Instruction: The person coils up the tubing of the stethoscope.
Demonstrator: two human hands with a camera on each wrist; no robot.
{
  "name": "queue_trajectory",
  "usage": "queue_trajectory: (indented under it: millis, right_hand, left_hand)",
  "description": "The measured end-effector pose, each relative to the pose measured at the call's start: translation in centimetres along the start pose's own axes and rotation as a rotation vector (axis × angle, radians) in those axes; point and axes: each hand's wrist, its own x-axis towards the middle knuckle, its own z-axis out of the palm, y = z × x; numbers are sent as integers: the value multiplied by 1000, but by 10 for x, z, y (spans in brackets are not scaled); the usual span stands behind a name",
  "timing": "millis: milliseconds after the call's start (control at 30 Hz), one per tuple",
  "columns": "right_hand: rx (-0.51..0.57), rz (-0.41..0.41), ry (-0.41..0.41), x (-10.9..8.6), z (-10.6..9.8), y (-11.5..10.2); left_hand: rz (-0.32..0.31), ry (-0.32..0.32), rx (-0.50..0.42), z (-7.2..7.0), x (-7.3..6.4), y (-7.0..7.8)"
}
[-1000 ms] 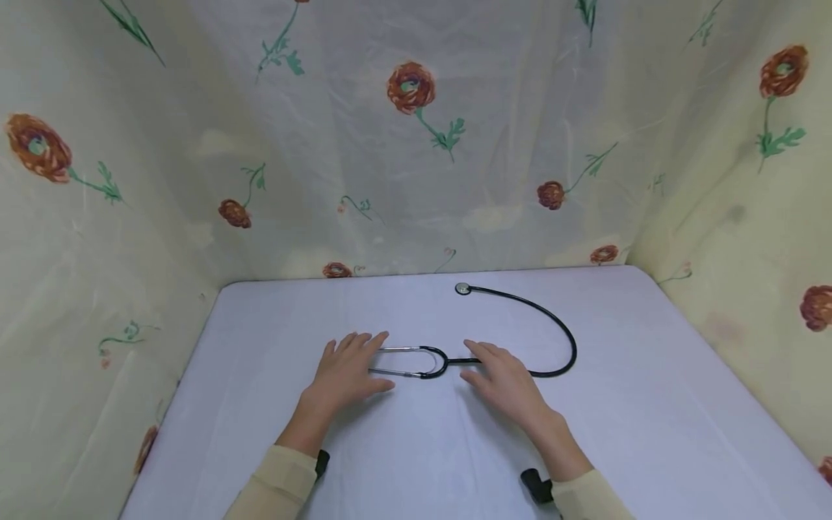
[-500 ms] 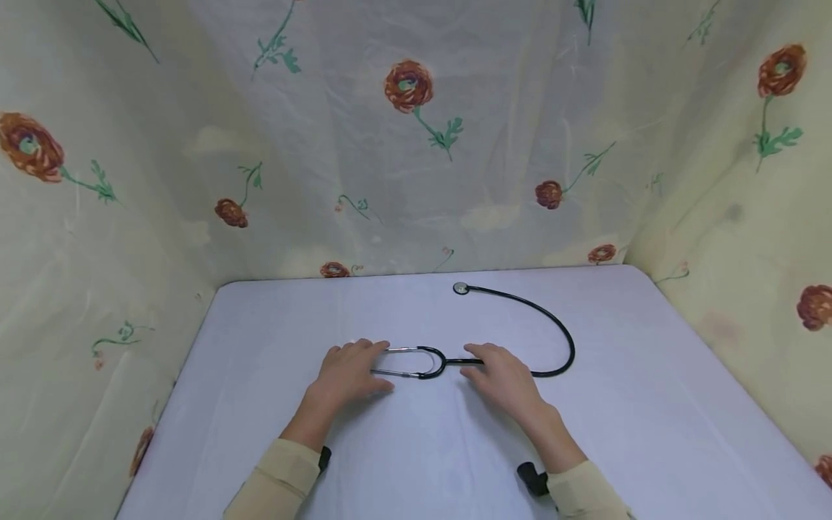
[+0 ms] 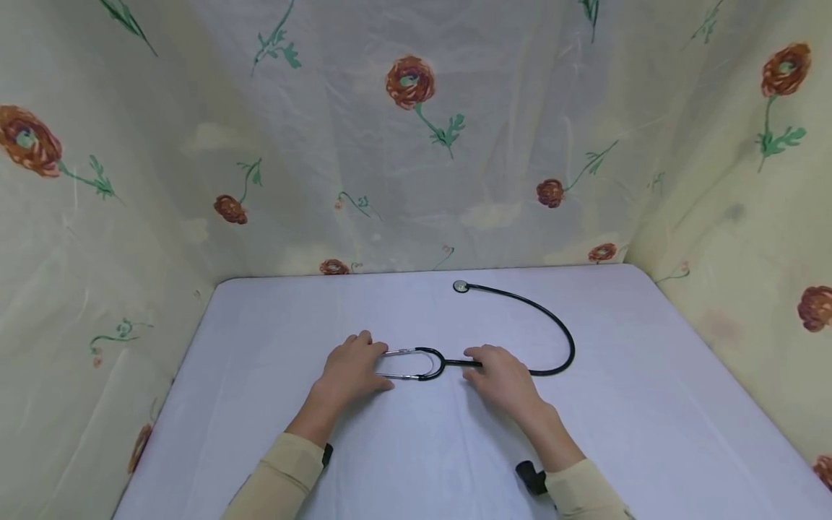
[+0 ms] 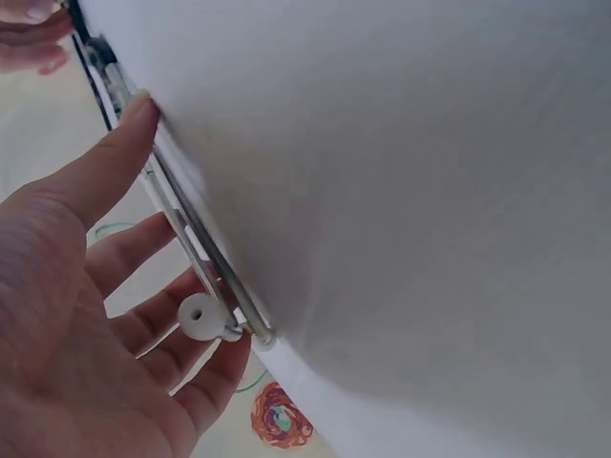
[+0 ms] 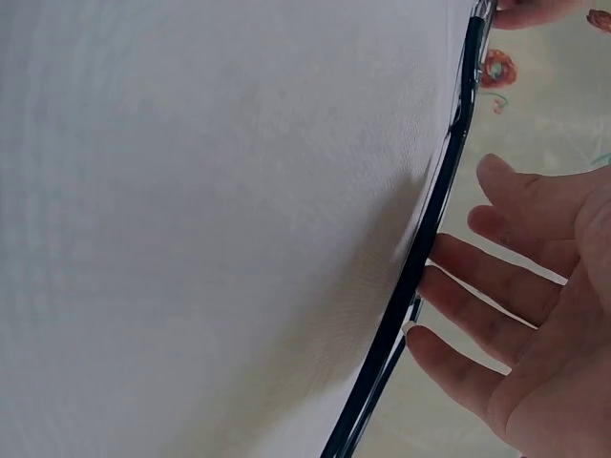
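A stethoscope lies on the white-covered table, its black tubing [image 3: 554, 318] curving round to the chest piece [image 3: 461, 287] at the back. My left hand [image 3: 351, 368] is over its metal ear tubes [image 3: 401, 377], thumb on the near side and fingers on the far side. In the left wrist view the fingertips reach the ear tubes [image 4: 196, 234], and a white eartip [image 4: 199, 317] shows beside the fingers. My right hand [image 3: 503, 379] is at the straight black tube; in the right wrist view several loosely bent fingers touch or nearly touch the tube [image 5: 406, 281], thumb apart.
Floral cloth [image 3: 416, 166] hangs behind and at both sides of the table [image 3: 260, 310]. A black wrist mount [image 3: 531, 477] sticks out from my right sleeve.
My left hand has lowered, its fingers drawing in at the ear tubes, which have shifted very slightly. My right hand's fingers have bent a little more toward the tube.
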Motion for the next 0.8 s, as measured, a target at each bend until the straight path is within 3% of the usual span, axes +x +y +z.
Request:
queue_trajectory:
  millis: [167, 800]
  right_hand:
    - [-25, 2, -11, 0, 0, -3]
    - [-88, -33, -75, 8, -1, -3]
  left_hand:
    - [19, 24, 22, 3, -1, -1]
    - [28, -8, 36, 5, -2, 2]
